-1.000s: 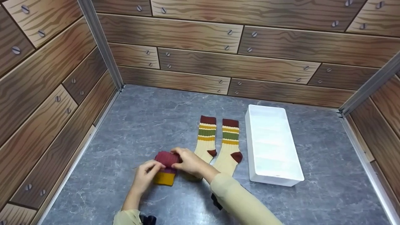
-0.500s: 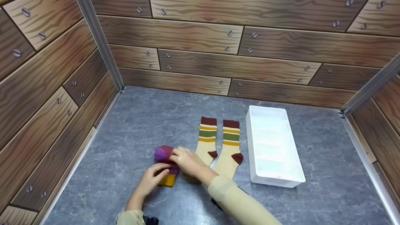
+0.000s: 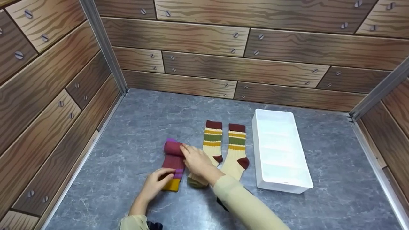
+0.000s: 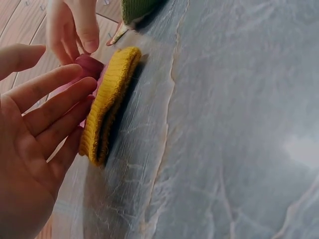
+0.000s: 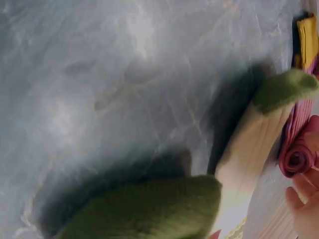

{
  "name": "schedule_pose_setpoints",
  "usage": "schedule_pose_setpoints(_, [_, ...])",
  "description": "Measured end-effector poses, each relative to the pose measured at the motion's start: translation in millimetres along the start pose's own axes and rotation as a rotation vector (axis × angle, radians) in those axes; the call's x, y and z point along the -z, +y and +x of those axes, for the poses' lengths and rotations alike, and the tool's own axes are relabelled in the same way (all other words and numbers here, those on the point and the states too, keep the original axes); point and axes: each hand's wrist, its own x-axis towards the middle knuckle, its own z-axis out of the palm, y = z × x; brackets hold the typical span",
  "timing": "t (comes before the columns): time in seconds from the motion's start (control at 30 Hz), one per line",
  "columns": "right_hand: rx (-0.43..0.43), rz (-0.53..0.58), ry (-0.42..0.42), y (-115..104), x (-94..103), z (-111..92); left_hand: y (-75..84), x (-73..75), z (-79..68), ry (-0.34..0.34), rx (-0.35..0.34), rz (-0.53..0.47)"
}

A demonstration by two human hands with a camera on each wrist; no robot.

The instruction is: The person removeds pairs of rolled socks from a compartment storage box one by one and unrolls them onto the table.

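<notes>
Head view showed the right hand (image 3: 198,161) touching the maroon roll (image 3: 173,149) on the grey table (image 3: 143,124), probably for steadying it; whether it pinched, I could not tell. In left wrist view, the left hand (image 4: 37,134), fingers nearly straight, gripped nothing beside the yellow cuff (image 4: 110,102). Right wrist view showed the roll near a cream sock (image 5: 249,147).

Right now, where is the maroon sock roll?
In the head view, the maroon sock roll lies left of centre, to the left of the cream striped socks, with fingertips of the right hand at its right end.
</notes>
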Motion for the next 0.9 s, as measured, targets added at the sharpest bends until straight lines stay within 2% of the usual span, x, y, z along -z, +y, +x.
schedule_pose_setpoints(0.1, [-0.034,0.016,-0.021,4,1.8,4,0.7,-1.0,1.6,0.005,0.007,-0.017])
schedule_pose_setpoints(0.17, [-0.025,0.015,0.016,5,2.5,6,1.8,-1.7,2.2,0.008,0.001,-0.043])
schedule_pose_setpoints(0.23, [0.028,0.002,0.081,5,2.3,8,3.0,-2.3,2.4,0.008,-0.002,-0.060])
schedule_pose_setpoints(0.33, [0.166,-0.054,0.147,3,1.4,10,3.5,-3.2,2.5,0.002,-0.004,-0.054])
schedule_pose_setpoints(0.4, [0.243,-0.088,0.134,2,0.4,9,3.3,-3.4,3.1,-0.003,0.000,-0.032])
schedule_pose_setpoints(0.47, [0.270,-0.110,0.107,0,-1.2,9,2.0,-3.1,3.2,-0.007,0.007,-0.018])
schedule_pose_setpoints(0.57, [0.232,-0.116,0.090,-2,-2.9,10,1.2,-2.5,3.7,-0.014,0.014,-0.011])
schedule_pose_setpoints(0.8, [0.117,-0.153,0.143,0,-4.8,17,1.9,-0.7,3.7,-0.022,0.027,-0.004])
schedule_pose_setpoints(0.9, [0.063,-0.184,0.120,3,-4.4,19,1.0,0.1,3.7,-0.024,0.032,-0.005])
